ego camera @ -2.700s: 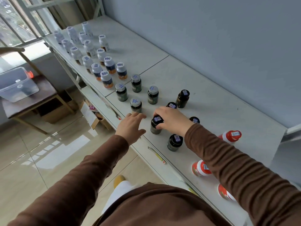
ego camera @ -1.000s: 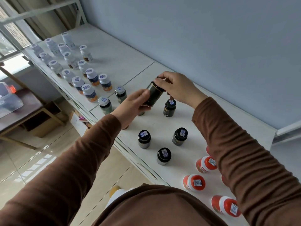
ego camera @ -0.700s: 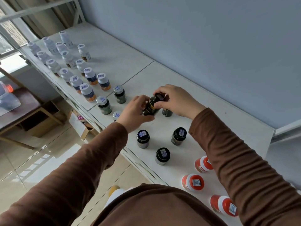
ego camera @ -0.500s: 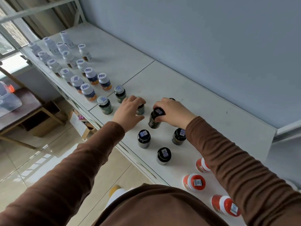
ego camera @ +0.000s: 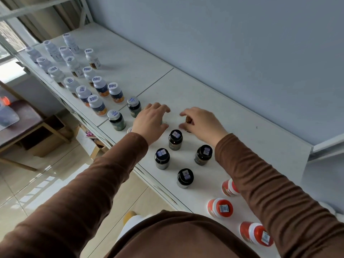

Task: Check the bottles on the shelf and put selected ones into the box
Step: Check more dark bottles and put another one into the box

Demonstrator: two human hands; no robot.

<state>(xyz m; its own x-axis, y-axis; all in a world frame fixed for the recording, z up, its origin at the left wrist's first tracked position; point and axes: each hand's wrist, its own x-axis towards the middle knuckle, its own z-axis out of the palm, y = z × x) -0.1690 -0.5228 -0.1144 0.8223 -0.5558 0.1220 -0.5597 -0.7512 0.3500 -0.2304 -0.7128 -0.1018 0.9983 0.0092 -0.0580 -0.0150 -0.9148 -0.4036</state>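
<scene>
Both hands are seen low over the white shelf [ego camera: 214, 86], among the bottles. The right hand [ego camera: 203, 121] is curled over a dark bottle [ego camera: 188, 120], its grip closed around the top, thumb and fingers wrapped on it; most of that bottle is hidden beneath the palm. The left hand [ego camera: 149, 120] is spread just beside it, fingers loosely bent over a bottle that is hidden, and whether anything is gripped cannot be told. Directly beneath the right hand's grip, four black-capped bottles [ego camera: 175, 139] are stood upright. Left of the left hand, grey-capped bottles [ego camera: 116, 120] and white-capped bottles [ego camera: 96, 105] are lined up. Orange bottles [ego camera: 221, 207] are stood under the right sleeve.
</scene>
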